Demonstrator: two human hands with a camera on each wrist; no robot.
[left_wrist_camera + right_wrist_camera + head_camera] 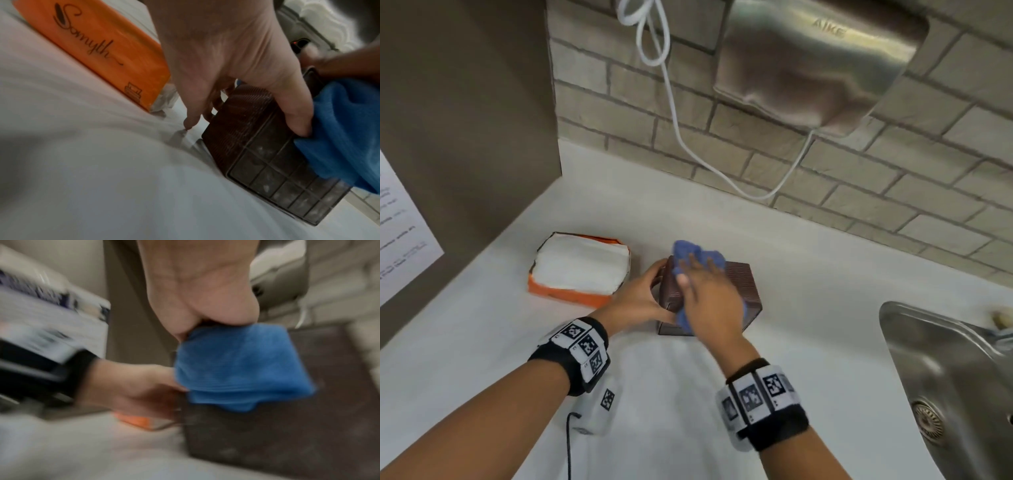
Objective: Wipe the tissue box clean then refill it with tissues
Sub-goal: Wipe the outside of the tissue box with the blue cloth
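fingers, head view: left hand (640, 298) has its fingers wrapped around the left side of the brown tissue box (739, 284), gripping it. The right hand (709, 301) lies fairly flat on top, fingers spread and pressing a blue cloth (698, 255) onto the box.
box, head view: sits on the white counter (808, 274), between the orange tissue pack (582, 270) on its left and the steel sink (945, 370) off to the right. The pack is open on top, white tissues showing.
wall, head view: metal hand dryer (818, 58) on the brick, white cord hanging under it.
left wrist view: thumb and fingers (294, 120) clamp the ribbed box (257, 142), thumb tip right against the cloth (345, 139). The gridded face of the box looks dusty. Orange pack (107, 45) is just beside it, script lettering on the side.
right wrist view: pretty blurry, but the cloth (240, 366) is bunched under the right palm (201, 288) and sits on the box (287, 426); can't really make out the fingers themselves here. The left hand (139, 386) is on the box's edge.
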